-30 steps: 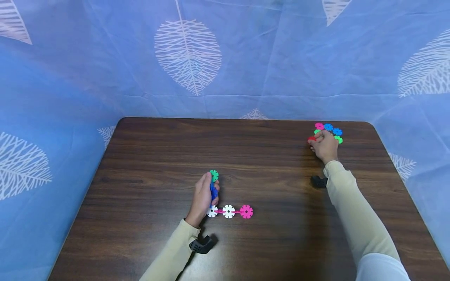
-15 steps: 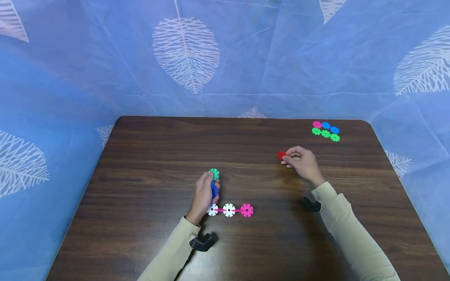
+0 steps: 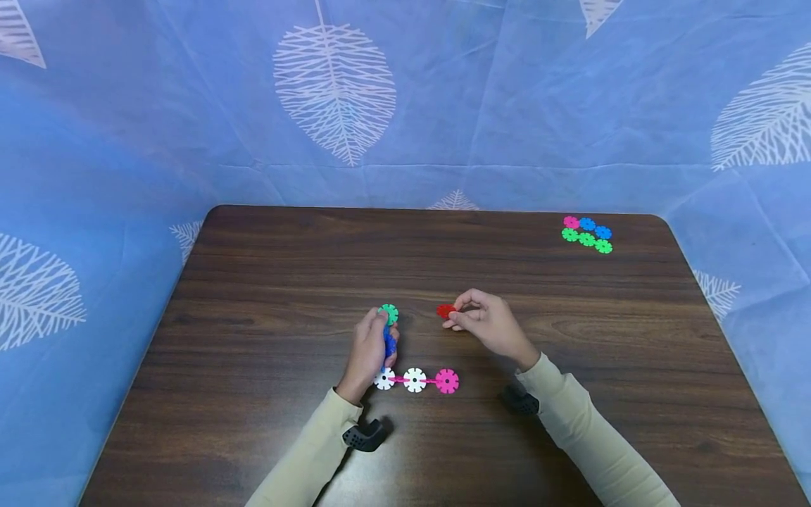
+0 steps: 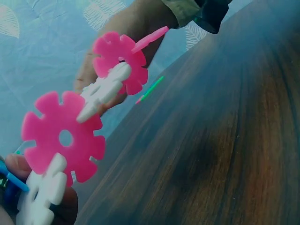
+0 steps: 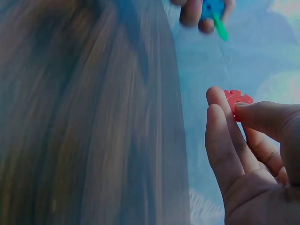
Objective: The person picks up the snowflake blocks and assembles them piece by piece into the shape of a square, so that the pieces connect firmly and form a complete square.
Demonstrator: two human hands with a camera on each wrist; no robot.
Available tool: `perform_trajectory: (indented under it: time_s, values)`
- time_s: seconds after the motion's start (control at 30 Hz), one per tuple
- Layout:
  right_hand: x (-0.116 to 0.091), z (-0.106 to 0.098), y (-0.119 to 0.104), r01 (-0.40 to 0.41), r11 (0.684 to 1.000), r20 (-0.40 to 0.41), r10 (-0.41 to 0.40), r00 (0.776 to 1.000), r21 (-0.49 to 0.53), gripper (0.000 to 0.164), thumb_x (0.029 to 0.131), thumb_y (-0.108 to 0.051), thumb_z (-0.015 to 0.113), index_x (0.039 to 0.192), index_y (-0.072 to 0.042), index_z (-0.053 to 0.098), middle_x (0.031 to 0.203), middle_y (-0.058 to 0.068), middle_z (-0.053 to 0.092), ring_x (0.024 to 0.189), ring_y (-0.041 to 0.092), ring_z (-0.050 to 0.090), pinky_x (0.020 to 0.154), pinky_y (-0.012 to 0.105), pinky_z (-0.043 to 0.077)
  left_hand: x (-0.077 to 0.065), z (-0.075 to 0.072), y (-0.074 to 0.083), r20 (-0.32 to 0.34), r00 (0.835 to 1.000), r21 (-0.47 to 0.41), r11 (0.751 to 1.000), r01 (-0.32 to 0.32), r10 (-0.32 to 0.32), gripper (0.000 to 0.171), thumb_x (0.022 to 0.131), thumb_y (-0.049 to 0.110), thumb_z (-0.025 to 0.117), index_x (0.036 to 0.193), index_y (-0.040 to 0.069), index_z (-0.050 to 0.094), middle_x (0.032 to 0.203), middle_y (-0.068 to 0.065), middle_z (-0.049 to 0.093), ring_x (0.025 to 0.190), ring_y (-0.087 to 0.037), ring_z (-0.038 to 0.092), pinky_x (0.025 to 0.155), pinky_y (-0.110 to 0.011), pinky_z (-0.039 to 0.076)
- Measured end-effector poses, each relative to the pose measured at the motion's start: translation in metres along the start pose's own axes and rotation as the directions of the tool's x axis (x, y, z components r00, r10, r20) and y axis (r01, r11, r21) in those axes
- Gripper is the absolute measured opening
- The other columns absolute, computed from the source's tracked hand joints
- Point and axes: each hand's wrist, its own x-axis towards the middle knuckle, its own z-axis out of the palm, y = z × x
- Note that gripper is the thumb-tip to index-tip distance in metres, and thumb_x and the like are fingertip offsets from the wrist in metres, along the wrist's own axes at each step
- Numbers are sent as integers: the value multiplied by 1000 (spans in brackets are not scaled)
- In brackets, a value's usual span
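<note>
My left hand (image 3: pixel 367 348) grips a chain of joined notched plastic discs, its fingers curled round a blue disc (image 3: pixel 389 343). A green disc (image 3: pixel 391 314) sticks out past the thumb. From the hand's lower side the chain runs right through a white disc (image 3: pixel 415 380) to a pink disc (image 3: pixel 447 381). In the left wrist view a larger pink disc (image 4: pixel 61 140) slots crosswise into the white ones. My right hand (image 3: pixel 491 324) pinches a single red disc (image 3: pixel 446 311) between thumb and fingers, to the right of the green end. The thumb covers part of it in the right wrist view.
Loose notched discs lie grouped near the far right corner of the wooden table (image 3: pixel 285 267): several green discs (image 3: pixel 586 240), blue discs (image 3: pixel 587 224) and a pink disc (image 3: pixel 571 222). A blue leaf-patterned cloth (image 3: pixel 481 105) hangs behind the table.
My right hand has taken the red disc from the far right group and carried it left and nearer, close to the chain. The left hand keeps its grip almost in place.
</note>
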Motion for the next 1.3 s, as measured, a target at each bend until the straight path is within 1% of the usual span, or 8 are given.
perform_trajectory:
  time_s: [0.1,0.23,0.47,0.7,0.97,1.07,1.17,1.3]
  values:
    - [2,12,-7,37,999,16,-37,999,-13,15,90,-5,62,100,4,57,93,22,71,86,31,71,76,28,58,0,2,0,15,1000,26,1000,-4,4,27,102,10,27,94,-12,41,64,-4,44,35,-8,37,33,-19,32]
    - [5,24,-14,69,995,20,-67,998,-72,12,89,-5,64,99,-1,59,92,15,72,85,24,72,73,22,58,0,4,0,25,1000,56,998,-12,11,25,102,9,27,97,-12,40,64,-7,45,35,-9,38,33,-19,33]
    - [8,39,-20,120,990,20,-119,993,-77,12,87,-1,65,98,0,60,99,17,69,88,24,72,72,23,58,0,4,1,33,999,61,998,-12,10,23,102,9,28,94,-9,41,63,-6,45,34,-8,37,33,-19,32]
    - [11,47,-20,148,976,-3,-151,989,-162,13,85,-2,67,96,-2,61,100,14,68,89,21,72,74,22,58,1,4,-1,39,999,75,997,-5,2,22,101,9,28,88,-3,42,62,-6,45,34,-8,37,33,-19,32]
    - [10,50,-20,193,959,-31,-204,978,-207,11,85,-1,67,93,-3,61,100,12,69,92,20,71,76,23,57,12,1,-25,32,999,104,994,-18,15,26,103,15,28,89,0,44,61,-2,46,33,-9,37,31,-21,32]
    - [11,51,-19,227,947,-35,-241,970,-227,8,86,-2,66,91,-4,61,99,11,70,91,19,71,75,22,57,12,2,-30,31,998,133,990,-51,47,29,103,17,27,88,0,45,61,-3,45,34,-9,37,31,-21,32]
    - [11,52,-17,254,935,-41,-272,961,-248,6,86,-2,66,90,-5,62,98,10,71,91,18,71,76,22,57,11,3,-32,29,995,184,978,-95,91,31,102,18,25,86,1,46,62,-3,45,35,-8,38,30,-21,34]
    - [10,52,-17,266,929,-56,-289,956,-256,5,86,-2,66,89,-5,64,98,9,72,91,19,71,76,23,57,2,8,-14,44,993,230,966,-116,108,31,102,11,24,86,-3,46,61,-4,45,36,-6,39,32,-18,35]
